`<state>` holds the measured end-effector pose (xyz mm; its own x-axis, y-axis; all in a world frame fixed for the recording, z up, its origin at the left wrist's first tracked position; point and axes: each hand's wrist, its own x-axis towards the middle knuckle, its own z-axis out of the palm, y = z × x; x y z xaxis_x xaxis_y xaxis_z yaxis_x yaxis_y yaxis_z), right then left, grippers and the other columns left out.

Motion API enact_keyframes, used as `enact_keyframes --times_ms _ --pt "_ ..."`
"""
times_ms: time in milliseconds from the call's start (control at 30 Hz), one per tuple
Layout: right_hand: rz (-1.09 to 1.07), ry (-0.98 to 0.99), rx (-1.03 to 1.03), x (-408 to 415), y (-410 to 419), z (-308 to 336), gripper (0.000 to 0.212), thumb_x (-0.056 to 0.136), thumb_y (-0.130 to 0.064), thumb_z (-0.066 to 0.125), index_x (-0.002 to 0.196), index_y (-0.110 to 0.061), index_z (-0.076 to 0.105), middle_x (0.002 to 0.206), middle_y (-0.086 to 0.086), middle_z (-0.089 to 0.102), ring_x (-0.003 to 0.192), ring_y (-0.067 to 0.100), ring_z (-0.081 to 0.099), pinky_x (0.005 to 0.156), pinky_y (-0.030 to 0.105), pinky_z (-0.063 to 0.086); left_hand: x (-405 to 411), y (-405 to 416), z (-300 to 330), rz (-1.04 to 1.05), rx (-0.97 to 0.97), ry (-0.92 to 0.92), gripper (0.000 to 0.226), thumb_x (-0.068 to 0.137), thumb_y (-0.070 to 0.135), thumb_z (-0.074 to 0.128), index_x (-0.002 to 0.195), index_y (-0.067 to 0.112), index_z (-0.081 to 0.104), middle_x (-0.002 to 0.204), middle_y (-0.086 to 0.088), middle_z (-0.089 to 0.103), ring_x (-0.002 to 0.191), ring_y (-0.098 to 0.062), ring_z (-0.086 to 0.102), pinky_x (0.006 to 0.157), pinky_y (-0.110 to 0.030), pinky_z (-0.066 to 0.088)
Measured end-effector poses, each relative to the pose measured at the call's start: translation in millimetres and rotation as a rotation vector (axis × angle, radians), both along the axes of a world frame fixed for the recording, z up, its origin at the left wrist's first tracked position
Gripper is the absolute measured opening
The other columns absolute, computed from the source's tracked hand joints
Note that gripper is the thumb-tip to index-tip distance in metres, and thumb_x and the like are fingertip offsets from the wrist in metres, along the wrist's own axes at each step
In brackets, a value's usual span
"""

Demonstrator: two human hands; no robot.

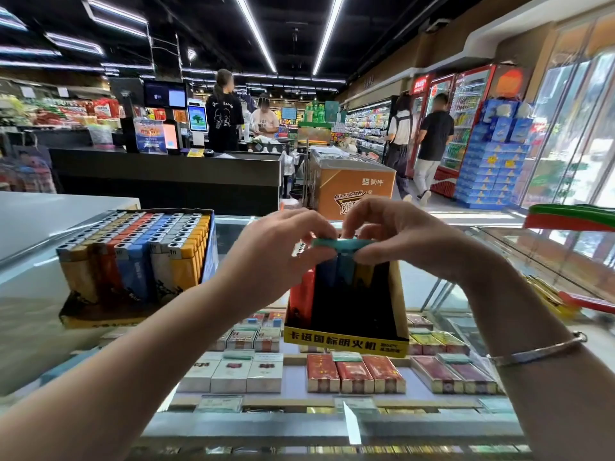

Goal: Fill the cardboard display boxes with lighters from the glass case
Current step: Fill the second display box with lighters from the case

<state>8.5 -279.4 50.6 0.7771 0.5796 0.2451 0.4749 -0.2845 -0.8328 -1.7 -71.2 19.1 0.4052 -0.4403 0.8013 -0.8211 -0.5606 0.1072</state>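
Head view: we are looking down over a glass surface [432, 294] with two cardboard display boxes on it.
Left hand [283, 241]: its grip is clamping the left end of a teal lighter [342, 245].
Right hand [396, 234]: its grip is pinching the same lighter's right end.
Lighter axis: it is lying crosswise, left to right, directly above the near box [346, 341]; the upright lighters inside are pointing up at it.
Coming move, we judge: it is needing a turn to upright, then a drop straight down, both hands equally near.
Near box count: we are counting about four lighters standing in it, red, blue, teal, yellow; its front is sitting dark and unfilled.
Far box [139, 261]: looking full, five columns across; rows too blurred to count.
Under the glass: cigarette packs [352, 374] are lying in rows.
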Motion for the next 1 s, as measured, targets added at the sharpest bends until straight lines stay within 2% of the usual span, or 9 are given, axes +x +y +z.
enact_keyframes --times_ms 67,167,300,367,433,533,700,833,1000 --pt "-0.028 -0.027 0.131 4.1 -5.8 1.4 0.031 0.065 0.005 0.068 0.092 -0.006 0.057 0.089 0.008 0.062 0.075 0.017 0.060 0.064 0.020 0.053 2.3 0.2 2.5 0.042 -0.030 0.042 0.042 0.080 0.015 0.068 0.120 0.016 0.057 0.089 0.016 0.056 0.068 0.000 0.056 0.063 -0.010 0.050" --pt "-0.095 -0.038 0.255 12.4 -13.0 0.1 0.026 0.065 -0.003 0.068 0.088 -0.006 0.058 0.089 0.010 0.062 0.074 0.017 0.059 0.064 0.021 0.053 6.2 -3.0 6.1 0.072 -0.045 0.128 0.053 0.083 0.014 0.063 0.131 0.012 0.043 0.096 0.017 0.055 0.068 0.004 0.058 0.069 -0.016 0.054" --pt "-0.285 -0.121 0.177 23.6 -21.8 -6.3 0.012 0.081 0.000 0.063 0.084 -0.011 0.060 0.078 0.005 0.061 0.067 0.013 0.058 0.061 0.023 0.051 12.7 -9.5 11.2 -0.037 -0.164 0.362 0.031 0.084 0.007 0.063 0.114 0.017 0.063 0.089 0.017 0.061 0.070 -0.010 0.064 0.061 -0.019 0.055" --pt "-0.331 -0.135 0.134 27.1 -25.3 -8.0 0.012 0.082 0.000 0.062 0.081 -0.012 0.061 0.075 0.004 0.061 0.063 0.011 0.057 0.059 0.023 0.049 15.5 -12.4 15.0 -0.096 -0.257 0.501 0.024 0.084 0.008 0.064 0.094 0.030 0.065 0.077 0.011 0.067 0.064 -0.006 0.064 0.049 -0.014 0.047" --pt "-0.312 -0.126 0.116 28.3 -26.7 -8.6 0.011 0.082 0.000 0.063 0.081 -0.011 0.063 0.072 0.004 0.061 0.060 0.008 0.056 0.056 0.020 0.046 18.2 -16.9 19.4 -0.124 -0.333 0.577 0.022 0.082 0.009 0.067 0.084 0.031 0.063 0.076 0.008 0.070 0.068 -0.008 0.067 0.053 -0.015 0.049" --pt "-0.290 -0.118 0.150 28.1 -26.1 -8.2 0.010 0.082 0.000 0.063 0.080 -0.010 0.065 0.069 0.002 0.062 0.058 0.006 0.055 0.053 0.017 0.044 24.2 -27.0 24.7 -0.101 -0.364 0.605 0.018 0.078 0.009 0.069 0.081 0.022 0.058 0.081 0.001 0.070 0.078 -0.016 0.069 0.070 -0.029 0.057" --pt "-0.378 -0.101 0.149 27.5 -26.6 -9.3 0.008 0.084 0.000 0.060 0.085 -0.006 0.064 0.068 0.001 0.060 0.052 -0.001 0.052 0.049 0.011 0.041 36.6 -40.3 22.7 -0.102 -0.306 0.642 0.022 0.072 0.013 0.076 0.076 0.020 0.055 0.083 0.002 0.068 0.072 -0.004 0.065 0.063 -0.016 0.053" --pt "-0.561 -0.145 -0.040 30.2 -27.5 -15.4 0.013 0.084 -0.001 0.058 0.077 -0.013 0.061 0.069 0.001 0.056 0.056 0.003 0.050 0.042 0.006 0.034 44.1 -40.6 13.1 -0.088 -0.235 0.609 0.037 0.068 0.010 0.079 0.083 0.031 0.052 0.080 0.009 0.060 0.065 0.012 0.055 0.056 -0.003 0.041" --pt "-0.542 -0.126 -0.126 30.9 -23.0 -17.6 0.012 0.087 -0.005 0.057 0.078 -0.014 0.059 0.072 0.003 0.055 0.060 0.010 0.049 0.039 0.006 0.034 43.8 -36.4 9.4 -0.160 -0.243 0.594 0.041 0.082 -0.004 0.060 0.083 0.037 0.063 0.081 0.008 0.049 0.065 0.003 0.050 0.057 -0.006 0.040"
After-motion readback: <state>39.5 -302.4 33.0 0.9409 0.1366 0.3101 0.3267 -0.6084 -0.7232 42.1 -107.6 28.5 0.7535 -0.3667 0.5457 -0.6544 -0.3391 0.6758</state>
